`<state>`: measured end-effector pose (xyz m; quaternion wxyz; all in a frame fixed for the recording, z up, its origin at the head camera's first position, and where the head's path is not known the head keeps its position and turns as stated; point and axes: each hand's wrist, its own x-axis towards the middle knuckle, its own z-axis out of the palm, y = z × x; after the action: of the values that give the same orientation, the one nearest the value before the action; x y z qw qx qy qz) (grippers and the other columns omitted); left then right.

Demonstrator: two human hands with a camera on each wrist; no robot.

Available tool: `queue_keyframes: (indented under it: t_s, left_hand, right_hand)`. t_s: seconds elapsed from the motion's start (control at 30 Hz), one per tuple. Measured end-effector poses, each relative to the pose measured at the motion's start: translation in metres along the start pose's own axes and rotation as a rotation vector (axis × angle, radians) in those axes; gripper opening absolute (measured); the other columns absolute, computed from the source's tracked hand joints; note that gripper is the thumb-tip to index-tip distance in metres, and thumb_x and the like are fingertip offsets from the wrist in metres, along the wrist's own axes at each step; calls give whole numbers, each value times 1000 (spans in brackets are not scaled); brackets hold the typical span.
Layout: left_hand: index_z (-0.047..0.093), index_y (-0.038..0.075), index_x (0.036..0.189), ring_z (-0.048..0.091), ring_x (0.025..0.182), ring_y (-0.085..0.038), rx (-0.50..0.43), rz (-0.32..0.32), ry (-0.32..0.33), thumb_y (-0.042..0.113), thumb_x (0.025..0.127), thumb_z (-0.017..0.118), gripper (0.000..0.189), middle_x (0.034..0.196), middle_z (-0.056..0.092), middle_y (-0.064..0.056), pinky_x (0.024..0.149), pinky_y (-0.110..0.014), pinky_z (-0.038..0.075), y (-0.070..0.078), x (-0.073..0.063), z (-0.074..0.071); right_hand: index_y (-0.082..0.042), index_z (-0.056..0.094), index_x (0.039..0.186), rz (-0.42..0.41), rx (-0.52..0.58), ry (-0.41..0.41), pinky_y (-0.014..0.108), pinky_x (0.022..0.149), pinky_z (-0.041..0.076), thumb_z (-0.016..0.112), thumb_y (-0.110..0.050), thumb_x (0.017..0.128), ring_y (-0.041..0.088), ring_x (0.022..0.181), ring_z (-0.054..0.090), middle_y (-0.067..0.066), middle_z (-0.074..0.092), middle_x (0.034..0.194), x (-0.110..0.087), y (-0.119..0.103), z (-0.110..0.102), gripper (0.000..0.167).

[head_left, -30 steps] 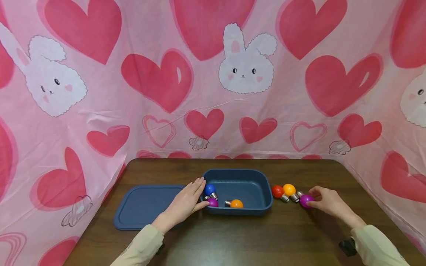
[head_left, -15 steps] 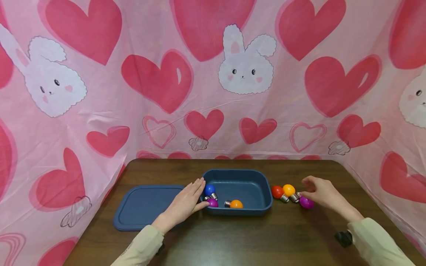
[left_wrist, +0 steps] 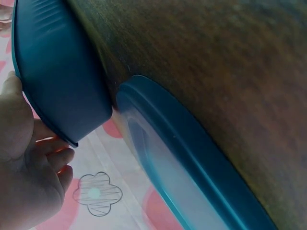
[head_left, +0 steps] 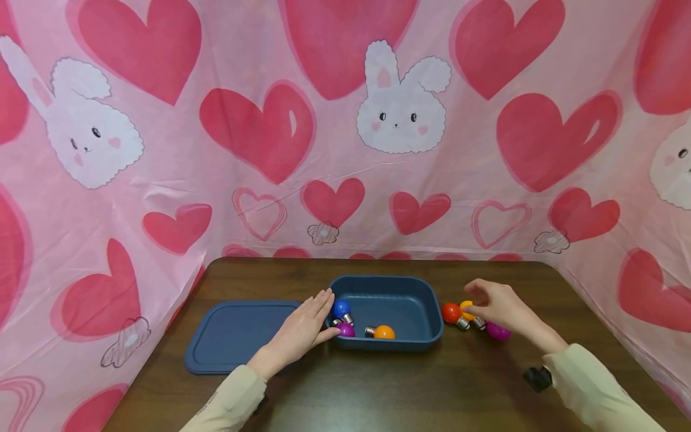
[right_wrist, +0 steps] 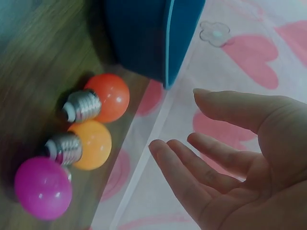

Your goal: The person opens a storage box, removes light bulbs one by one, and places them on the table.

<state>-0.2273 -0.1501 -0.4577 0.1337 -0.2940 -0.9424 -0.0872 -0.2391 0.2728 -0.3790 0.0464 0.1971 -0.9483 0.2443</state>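
Observation:
My left hand rests against the left rim of a dark blue plastic box, fingers mostly straight. In the left wrist view, its thumb and fingers touch the box's rim. Inside the box lie a blue bulb, a purple bulb and an orange bulb. My right hand hovers over the bulbs right of the box, its thumb and fingers apart with nothing between them. Below it lie a red bulb, a yellow-orange bulb and a magenta bulb with metal screw bases.
A flat dark blue lid lies left of the box, partly under my left forearm. The brown wooden table has a pink curtain with hearts and rabbits behind and beside it.
My right hand has let go of the magenta bulb, risen and moved left over the yellow-orange and red bulbs. The left hand stays at the box.

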Motion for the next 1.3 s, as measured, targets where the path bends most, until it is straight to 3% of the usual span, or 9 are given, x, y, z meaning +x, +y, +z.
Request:
queue_keyframes:
  t_s: [0.5,0.77,1.3]
  left_hand:
    - [44,2,148,43,144,-30,2,9,0,52,96,56,73,154,45,-15,117,-44,38,-1,0,0]
    - [44,2,148,43,144,-29,8,5,-1,52,96,56,73,154,45,-15,117,-44,39,0,1,-1]
    - [43,2,149,42,145,-29,3,-1,-11,52,95,56,74,155,44,-14,117,-44,38,1,1,-1]
  right_hand:
    - [3,65,111,-61,116,-40,33,72,63,79,-17,83,23,85,74,22,71,108,17,-28,20,38]
    - [3,64,111,-112,122,-73,32,72,63,79,-16,83,22,84,72,22,71,107,26,-36,31,37]
    - [6,63,110,-190,207,-205,31,74,63,75,-18,87,18,79,73,23,70,105,38,-50,69,35]
